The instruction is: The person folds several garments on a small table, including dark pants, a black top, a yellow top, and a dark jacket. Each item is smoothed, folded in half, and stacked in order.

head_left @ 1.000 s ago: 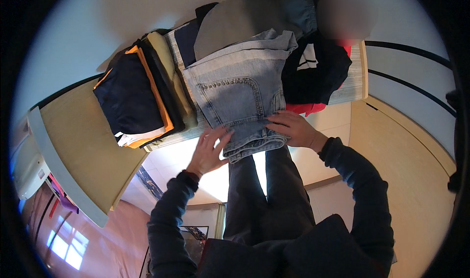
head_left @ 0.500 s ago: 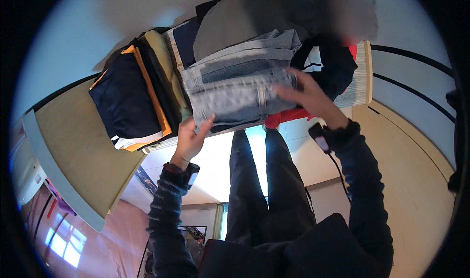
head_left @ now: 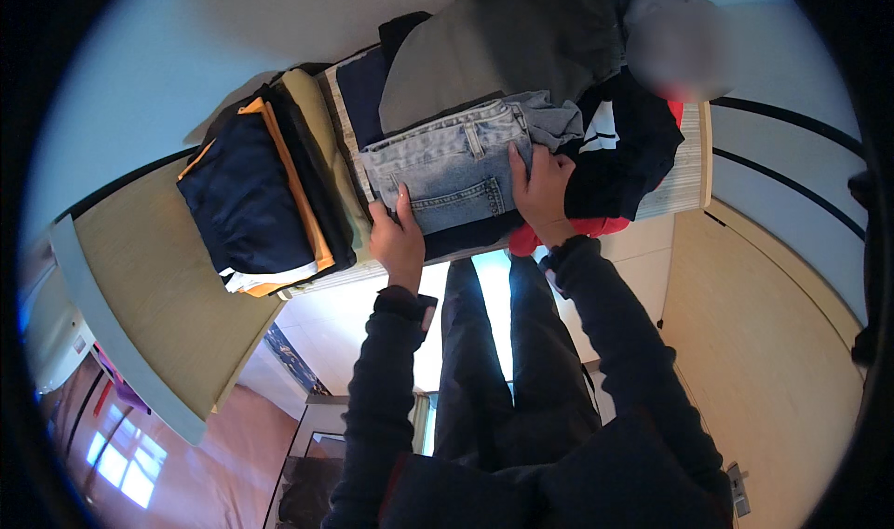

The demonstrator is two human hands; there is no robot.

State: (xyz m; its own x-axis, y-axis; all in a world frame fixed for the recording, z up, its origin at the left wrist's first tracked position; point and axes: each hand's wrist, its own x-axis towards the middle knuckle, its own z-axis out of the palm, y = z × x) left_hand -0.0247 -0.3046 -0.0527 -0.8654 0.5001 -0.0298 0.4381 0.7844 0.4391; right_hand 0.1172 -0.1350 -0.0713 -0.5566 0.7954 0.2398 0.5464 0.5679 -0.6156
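A folded pair of light blue jeans (head_left: 445, 170) lies in front of me on a pile of clothes, its waistband toward the far side and a back pocket facing up. My left hand (head_left: 398, 238) grips the near left corner, thumb and finger over the edge. At the right edge my right hand (head_left: 543, 192) has hold of the denim, fingers lying over it, with a bunched bit of the jeans beyond. Under and behind the jeans spreads a large dark grey garment (head_left: 447, 68); dark navy cloth shows beneath the near side.
On the left stands a stack of folded clothes, navy shorts (head_left: 247, 194) on top, beside an olive garment (head_left: 321, 138). Black clothing (head_left: 633, 147) with a white patch and red cloth (head_left: 596, 226) lie at right on the striped surface (head_left: 684, 161). A curved wooden panel (head_left: 168, 287) juts out at left.
The jeans have been turned or folded over, now showing waistband and back pocket. My right hand has come down and inward to their right edge; my left hand has shifted slightly right.
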